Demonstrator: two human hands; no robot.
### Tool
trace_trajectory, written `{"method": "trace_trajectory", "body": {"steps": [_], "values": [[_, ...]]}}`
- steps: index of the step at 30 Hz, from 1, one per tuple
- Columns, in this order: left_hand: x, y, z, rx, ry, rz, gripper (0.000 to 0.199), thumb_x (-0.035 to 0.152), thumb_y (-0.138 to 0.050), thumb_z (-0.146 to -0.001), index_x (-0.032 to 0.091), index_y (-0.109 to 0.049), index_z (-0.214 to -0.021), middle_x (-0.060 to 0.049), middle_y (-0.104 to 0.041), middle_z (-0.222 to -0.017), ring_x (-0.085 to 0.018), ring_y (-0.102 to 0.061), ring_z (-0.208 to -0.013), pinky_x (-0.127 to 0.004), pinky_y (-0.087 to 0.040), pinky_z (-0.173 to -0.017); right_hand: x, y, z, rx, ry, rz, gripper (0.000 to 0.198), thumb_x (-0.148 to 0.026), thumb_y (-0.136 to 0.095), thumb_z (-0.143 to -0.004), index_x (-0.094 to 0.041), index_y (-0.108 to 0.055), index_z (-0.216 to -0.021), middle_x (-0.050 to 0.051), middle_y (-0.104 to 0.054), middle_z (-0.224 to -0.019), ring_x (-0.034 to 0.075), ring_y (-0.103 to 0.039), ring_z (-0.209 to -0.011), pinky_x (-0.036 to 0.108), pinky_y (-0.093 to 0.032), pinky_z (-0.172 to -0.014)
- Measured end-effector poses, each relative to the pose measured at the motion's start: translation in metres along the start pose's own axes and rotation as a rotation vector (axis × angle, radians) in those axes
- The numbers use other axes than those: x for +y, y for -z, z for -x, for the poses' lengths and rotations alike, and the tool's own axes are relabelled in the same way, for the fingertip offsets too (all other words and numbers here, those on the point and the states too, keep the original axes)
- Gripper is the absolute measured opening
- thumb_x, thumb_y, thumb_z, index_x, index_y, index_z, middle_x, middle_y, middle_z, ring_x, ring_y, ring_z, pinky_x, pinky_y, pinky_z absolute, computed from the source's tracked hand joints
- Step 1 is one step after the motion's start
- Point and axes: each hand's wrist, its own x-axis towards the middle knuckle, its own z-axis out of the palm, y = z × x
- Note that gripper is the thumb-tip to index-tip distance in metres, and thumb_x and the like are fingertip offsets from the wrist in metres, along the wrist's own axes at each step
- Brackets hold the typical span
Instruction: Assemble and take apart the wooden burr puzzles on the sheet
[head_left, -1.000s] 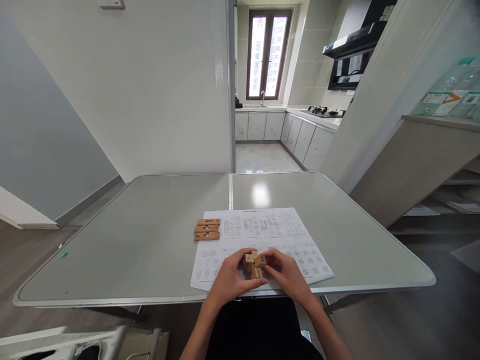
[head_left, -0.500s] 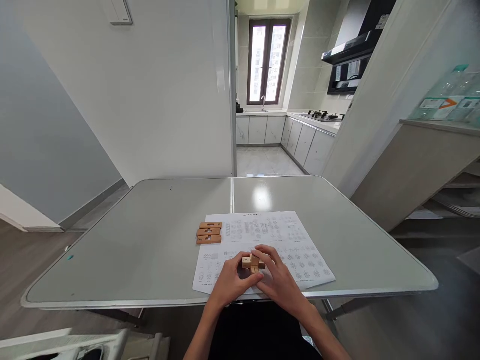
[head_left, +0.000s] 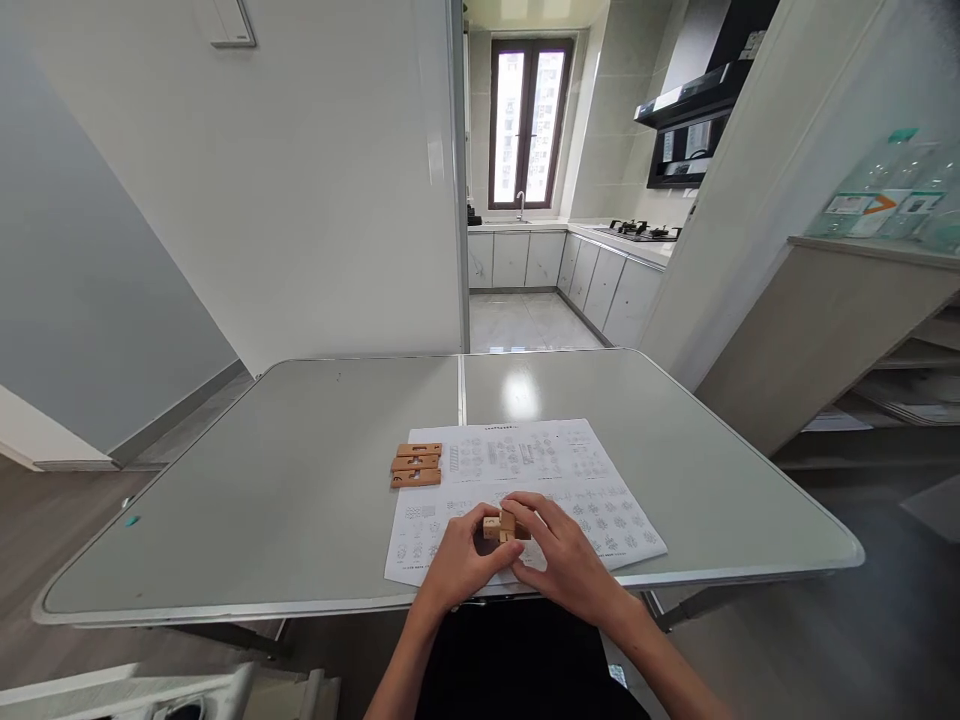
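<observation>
Between my two hands is a small light-wood block puzzle (head_left: 492, 527) of crossing pieces, held over the front of a printed sheet. My left hand (head_left: 466, 562) grips it from the left, its thumb reaching across the near side. From the right, my right hand (head_left: 559, 550) closes on it with fingers over the top and thumb below. Fingers cover much of the puzzle. Under and beyond the hands lies the white instruction sheet (head_left: 510, 465) with rows of small diagrams. Several flat brown wooden pieces (head_left: 417, 464) with cut-outs lie side by side at the sheet's left edge.
The grey-green table (head_left: 262, 500) has a metal rim and a seam across it. A small teal bit (head_left: 132, 520) lies near its left edge. On a shelf at the right stand plastic bottles (head_left: 874, 195). A white chair-like object (head_left: 187, 690) is at lower left.
The view has turned slightly to the right. My right thumb has shifted up a little against the near side of the puzzle; both hands keep their hold.
</observation>
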Motion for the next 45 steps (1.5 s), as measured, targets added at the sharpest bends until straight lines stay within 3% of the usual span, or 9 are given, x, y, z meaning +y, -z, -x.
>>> {"method": "trace_trajectory", "body": {"steps": [10, 16, 22, 29, 37, 40, 45], "values": [[-0.001, 0.004, -0.001, -0.004, -0.02, 0.017, 0.034, 0.051, -0.061, -0.095, 0.019, -0.068, -0.106, -0.002, -0.072, -0.09, -0.02, -0.063, -0.082, -0.029, -0.047, -0.076, 0.007, 0.022, -0.002, -0.041, 0.012, -0.025, 0.068, -0.013, -0.063, -0.086, -0.032, -0.045, -0.149, 0.009, -0.06, -0.14, 0.03, -0.059, -0.128, 0.049, -0.053, -0.107], [-0.004, 0.001, -0.001, 0.039, 0.005, 0.05, 0.039, 0.054, -0.063, -0.094, 0.019, -0.065, -0.113, -0.006, -0.076, -0.099, -0.024, -0.068, -0.091, -0.034, -0.052, -0.084, 0.017, 0.035, 0.001, -0.049, -0.119, -0.091, 0.064, -0.019, -0.066, -0.087, -0.032, -0.046, -0.146, 0.008, -0.059, -0.139, 0.029, -0.06, -0.127, 0.047, -0.054, -0.106], [-0.002, 0.001, -0.001, 0.07, 0.014, 0.059, 0.049, 0.046, -0.078, -0.084, 0.022, -0.061, -0.123, -0.006, -0.076, -0.111, -0.024, -0.07, -0.098, -0.035, -0.054, -0.089, 0.039, 0.027, 0.015, -0.039, -0.226, 0.012, 0.058, -0.031, -0.076, -0.086, -0.03, -0.053, -0.139, 0.01, -0.053, -0.145, 0.032, -0.054, -0.135, 0.05, -0.05, -0.111], [-0.001, 0.001, 0.0, 0.028, 0.0, 0.036, 0.059, 0.045, -0.085, -0.078, 0.025, -0.061, -0.128, -0.006, -0.074, -0.118, -0.025, -0.069, -0.103, -0.037, -0.055, -0.093, 0.052, 0.014, 0.025, -0.026, -0.224, 0.11, 0.054, -0.041, -0.08, -0.085, -0.029, -0.059, -0.134, 0.012, -0.053, -0.145, 0.036, -0.05, -0.137, 0.056, -0.048, -0.112], [0.0, 0.001, 0.002, -0.017, -0.006, 0.056, 0.065, 0.041, -0.087, -0.076, 0.026, -0.061, -0.133, -0.005, -0.072, -0.124, -0.026, -0.067, -0.111, -0.038, -0.054, -0.099, 0.047, 0.016, 0.025, -0.048, -0.215, 0.113, 0.064, -0.044, -0.074, -0.092, -0.032, -0.048, -0.149, 0.011, -0.048, -0.153, 0.036, -0.042, -0.146, 0.058, -0.043, -0.116], [0.003, 0.002, 0.002, -0.04, -0.014, 0.057, 0.066, 0.042, -0.087, -0.076, 0.027, -0.061, -0.134, -0.005, -0.073, -0.122, -0.026, -0.068, -0.109, -0.038, -0.054, -0.097, 0.035, 0.018, 0.02, -0.014, -0.185, 0.058, 0.052, -0.04, -0.069, -0.096, -0.036, -0.052, -0.145, 0.008, -0.051, -0.151, 0.033, -0.043, -0.146, 0.056, -0.045, -0.116], [0.005, 0.002, 0.002, -0.062, -0.035, 0.048, 0.064, 0.039, -0.087, -0.075, 0.027, -0.062, -0.132, -0.003, -0.074, -0.12, -0.024, -0.069, -0.106, -0.038, -0.055, -0.097, 0.021, 0.014, 0.009, 0.031, -0.134, -0.024, 0.022, -0.033, -0.063, -0.101, -0.032, -0.065, -0.123, 0.008, -0.06, -0.139, 0.032, -0.046, -0.143, 0.057, -0.046, -0.114]]}}
